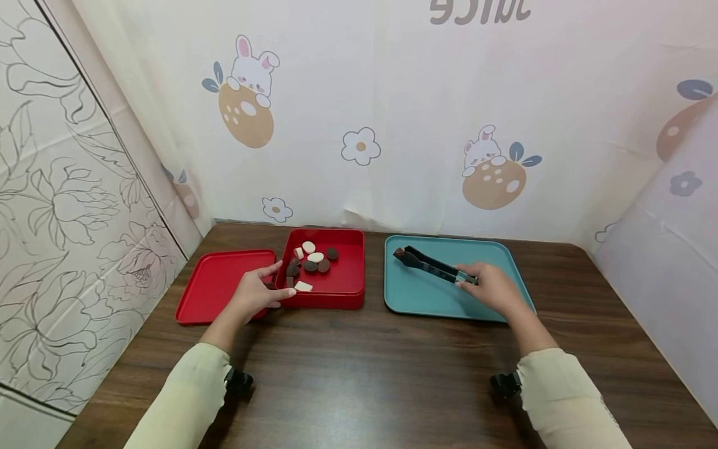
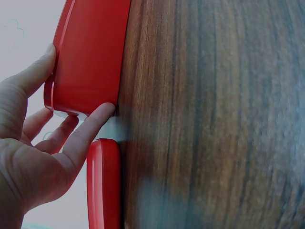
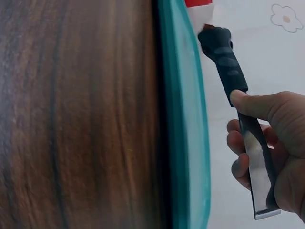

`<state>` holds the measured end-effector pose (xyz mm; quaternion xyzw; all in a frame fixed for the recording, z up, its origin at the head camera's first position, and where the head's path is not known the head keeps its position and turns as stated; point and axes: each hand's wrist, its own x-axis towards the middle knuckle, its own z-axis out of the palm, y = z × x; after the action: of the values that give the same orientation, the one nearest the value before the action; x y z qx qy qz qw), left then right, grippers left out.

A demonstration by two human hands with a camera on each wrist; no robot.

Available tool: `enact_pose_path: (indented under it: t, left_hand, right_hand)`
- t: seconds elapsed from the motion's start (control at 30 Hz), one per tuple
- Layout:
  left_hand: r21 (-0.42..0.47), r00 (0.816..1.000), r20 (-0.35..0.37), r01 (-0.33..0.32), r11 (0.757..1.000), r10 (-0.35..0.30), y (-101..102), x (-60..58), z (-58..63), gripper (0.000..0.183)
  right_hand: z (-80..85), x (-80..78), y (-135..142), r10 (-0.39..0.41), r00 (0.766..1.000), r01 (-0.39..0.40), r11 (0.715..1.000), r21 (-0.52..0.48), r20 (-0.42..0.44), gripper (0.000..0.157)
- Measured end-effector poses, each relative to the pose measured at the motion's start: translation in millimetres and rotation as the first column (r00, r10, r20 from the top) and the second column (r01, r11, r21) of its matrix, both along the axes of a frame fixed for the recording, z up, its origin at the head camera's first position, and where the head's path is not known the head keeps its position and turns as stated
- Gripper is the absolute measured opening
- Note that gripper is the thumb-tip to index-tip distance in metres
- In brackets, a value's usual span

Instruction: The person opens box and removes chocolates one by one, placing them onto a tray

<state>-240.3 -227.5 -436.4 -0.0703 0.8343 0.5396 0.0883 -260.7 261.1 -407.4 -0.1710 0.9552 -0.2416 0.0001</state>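
My left hand [image 1: 255,292] holds the front left corner of a deep red box [image 1: 322,300], thumb at the front rim and fingers along the left side. Inside the box lie several dark brown and white pieces that look like chocolates [image 1: 310,266]. My right hand [image 1: 489,285] grips black-ended metal tongs [image 1: 429,264] above a teal tray [image 1: 415,302]. A brown piece [image 1: 399,252] sits at the tips of the tongs. From the left wrist, the fingers [image 2: 88,131] touch the box's wall. In the right wrist view, the thumb lies along the tongs' handle.
A flat red tray or lid [image 1: 215,284] lies left of the box, partly behind my left hand. Everything stands on a dark wooden table [image 1: 359,380]. Behind it hangs a pale printed curtain [image 1: 364,81]. A flowered panel [image 1: 67,187] borders the left side.
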Motion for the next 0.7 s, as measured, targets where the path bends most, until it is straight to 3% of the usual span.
enact_pose_path:
  t: [0.2,0.37,0.7]
  left_hand:
    - [0.007,1.0,-0.003,-0.002,1.0,0.002,0,0.4,0.3,0.088]
    - [0.015,1.0,-0.001,-0.001,1.0,0.001,1,0.9,-0.9,0.089]
    - [0.022,1.0,-0.012,0.003,1.0,-0.002,0,1.0,-1.0,0.089]
  right_hand:
    - [-3.3,-5.9,-8,-0.07,0.996,0.075,0.993,0.09,-0.052,0.045]
    - [-4.0,-9.8,-14,-0.125,0.992,0.128,0.984,0.126,-0.033,0.047]
    - [-4.1,-19.8,-19,-0.113,0.993,0.114,0.98,0.162,-0.018,0.047]
